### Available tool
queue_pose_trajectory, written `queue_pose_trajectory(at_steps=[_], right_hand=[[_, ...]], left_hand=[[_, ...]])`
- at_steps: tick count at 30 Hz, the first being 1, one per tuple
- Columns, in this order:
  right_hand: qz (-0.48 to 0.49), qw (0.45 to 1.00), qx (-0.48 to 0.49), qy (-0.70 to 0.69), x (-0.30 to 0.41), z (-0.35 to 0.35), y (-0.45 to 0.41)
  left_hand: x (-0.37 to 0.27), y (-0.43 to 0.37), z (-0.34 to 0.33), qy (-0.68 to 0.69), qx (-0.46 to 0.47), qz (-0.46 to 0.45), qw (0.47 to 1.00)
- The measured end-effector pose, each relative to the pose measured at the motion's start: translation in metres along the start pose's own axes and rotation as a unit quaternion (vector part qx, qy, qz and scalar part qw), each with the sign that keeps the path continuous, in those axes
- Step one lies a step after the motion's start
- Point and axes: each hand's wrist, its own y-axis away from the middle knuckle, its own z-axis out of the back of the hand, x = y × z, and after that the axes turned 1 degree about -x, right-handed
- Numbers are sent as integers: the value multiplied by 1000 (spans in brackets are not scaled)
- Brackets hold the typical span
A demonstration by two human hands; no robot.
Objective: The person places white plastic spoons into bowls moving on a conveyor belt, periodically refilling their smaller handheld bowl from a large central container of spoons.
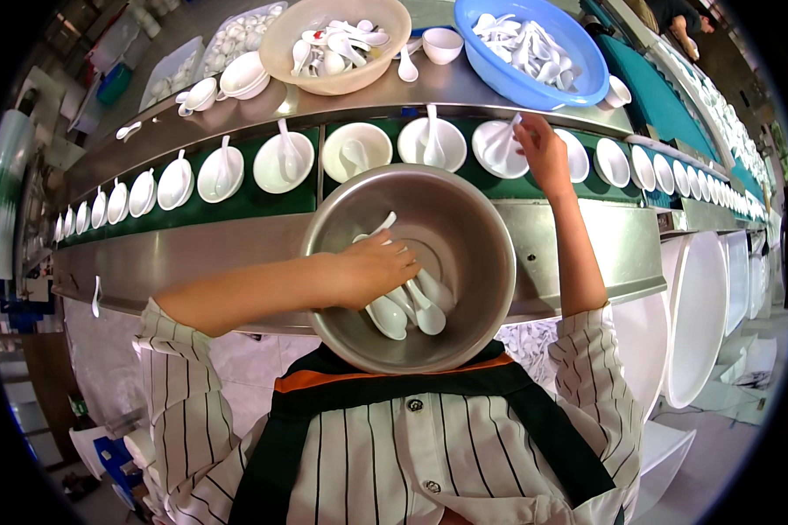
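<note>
A deep stainless-steel basin [479,262] stands before me against my apron. Inside it, my left hand [377,266] is closed over the handles of several white soup spoons [428,316], their bowls resting near the basin floor. Beyond the rim, my right hand [540,141] pinches the handle end of a white spoon [499,149]. That spoon leans in a white bowl [486,167] on the green conveyor belt [262,202]. Just left of it, another white bowl [407,141] holds a spoon with its handle pointing away from me.
Bowls line the belt both ways; those to the left hold spoons. A beige tub [272,49] and a blue tub [532,97], both with spoons, sit on the steel ledge [433,92]. A stray spoon [96,296] lies at the left edge. A person [679,29] is at far right.
</note>
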Motion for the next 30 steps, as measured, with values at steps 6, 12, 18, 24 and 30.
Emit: queue_pose_trajectory(at_steps=[6, 12, 18, 24, 30], right_hand=[[97, 936, 315, -127, 100, 22, 46], [55, 817, 564, 101, 99, 53, 70], [70, 856, 510, -40, 59, 108, 49], [-123, 845, 449, -262, 19, 139, 22], [-51, 922, 259, -285, -9, 140, -3]], left_hand=[[4, -47, 14, 106, 186, 95, 972], [8, -88, 44, 134, 57, 165, 975], [9, -105, 61, 310, 44, 230, 922], [5, -136, 65, 599, -76, 316, 732], [10, -170, 60, 684, -191, 298, 638]])
